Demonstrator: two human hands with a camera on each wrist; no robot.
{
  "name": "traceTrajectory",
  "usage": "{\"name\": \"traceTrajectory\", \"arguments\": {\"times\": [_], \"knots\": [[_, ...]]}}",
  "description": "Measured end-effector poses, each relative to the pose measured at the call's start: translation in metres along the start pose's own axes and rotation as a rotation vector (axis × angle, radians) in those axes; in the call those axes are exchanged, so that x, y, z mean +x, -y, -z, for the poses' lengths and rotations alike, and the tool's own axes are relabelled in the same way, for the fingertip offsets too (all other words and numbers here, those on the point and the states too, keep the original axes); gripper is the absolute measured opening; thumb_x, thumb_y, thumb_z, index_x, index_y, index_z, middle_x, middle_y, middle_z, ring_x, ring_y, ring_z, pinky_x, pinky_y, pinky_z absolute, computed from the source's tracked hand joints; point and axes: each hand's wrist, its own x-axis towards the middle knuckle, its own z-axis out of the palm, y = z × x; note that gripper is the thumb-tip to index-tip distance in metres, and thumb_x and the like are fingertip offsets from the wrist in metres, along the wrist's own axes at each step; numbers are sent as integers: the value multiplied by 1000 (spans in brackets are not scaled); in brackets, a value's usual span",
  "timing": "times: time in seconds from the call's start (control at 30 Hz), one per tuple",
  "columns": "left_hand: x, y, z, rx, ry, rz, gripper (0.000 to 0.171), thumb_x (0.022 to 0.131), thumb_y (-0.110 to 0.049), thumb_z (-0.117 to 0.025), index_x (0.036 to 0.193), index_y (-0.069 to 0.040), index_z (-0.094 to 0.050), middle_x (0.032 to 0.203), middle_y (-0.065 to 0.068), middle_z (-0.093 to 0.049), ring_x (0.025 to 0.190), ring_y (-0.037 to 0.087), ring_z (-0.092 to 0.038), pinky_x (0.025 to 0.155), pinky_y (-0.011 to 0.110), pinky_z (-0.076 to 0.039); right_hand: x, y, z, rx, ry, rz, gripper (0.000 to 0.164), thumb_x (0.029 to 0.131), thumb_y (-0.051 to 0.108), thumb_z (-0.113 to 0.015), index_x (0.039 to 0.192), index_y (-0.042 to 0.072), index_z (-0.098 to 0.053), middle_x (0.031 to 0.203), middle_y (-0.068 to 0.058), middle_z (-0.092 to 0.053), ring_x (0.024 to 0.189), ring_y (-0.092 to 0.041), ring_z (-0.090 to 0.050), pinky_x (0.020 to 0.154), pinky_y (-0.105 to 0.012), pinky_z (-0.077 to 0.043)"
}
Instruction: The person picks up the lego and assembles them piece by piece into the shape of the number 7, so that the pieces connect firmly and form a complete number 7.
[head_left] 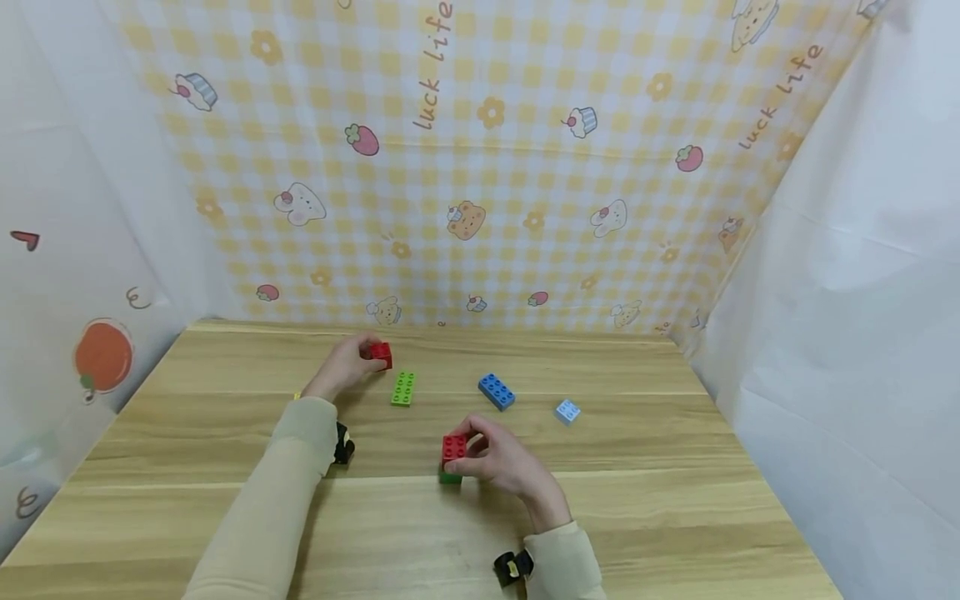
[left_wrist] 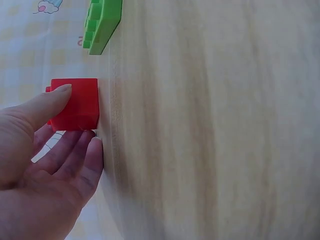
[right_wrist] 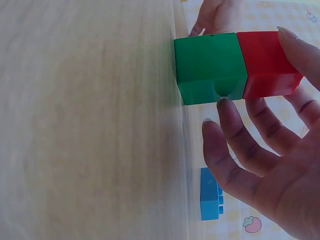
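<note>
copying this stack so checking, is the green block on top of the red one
No, the head view shows the red block in the right hand sitting on top of the green block.

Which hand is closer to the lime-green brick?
Left. The left hand, holding a red brick, is just left of the lime-green brick; the right hand is farther away, below right in the head view.

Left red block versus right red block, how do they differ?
The left red block, in the left hand, has no block beneath it; the right red block, in the right hand, sits on a green block. The left one is nearer the patterned backdrop, the right one nearer the head camera. Both are red and studded.
</note>
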Motion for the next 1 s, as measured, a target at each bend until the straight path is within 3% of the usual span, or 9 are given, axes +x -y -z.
{"name": "traceTrajectory", "arguments": {"times": [0.43,1.0], "knots": [[-2,1,1,-12,-9,57,44,95,-16,-66,133,1,-52,123,23,-57,114,37,-51,100,51,-38,2,-3,-1,-9,18,11,27,81,16,-81,101,18,-62,93,0,-63,87,-23,-59,70,-35,-47],[-11,-13,6,-53,-6,38,50,94,-19,-67,137,-2,-50,126,21,-57,115,35,-52,97,48,-42,1,-1,1,-6,17,1,27,81,16,-81,101,19,-62,94,-1,-63,87,-23,-58,72,-37,-46]]}}
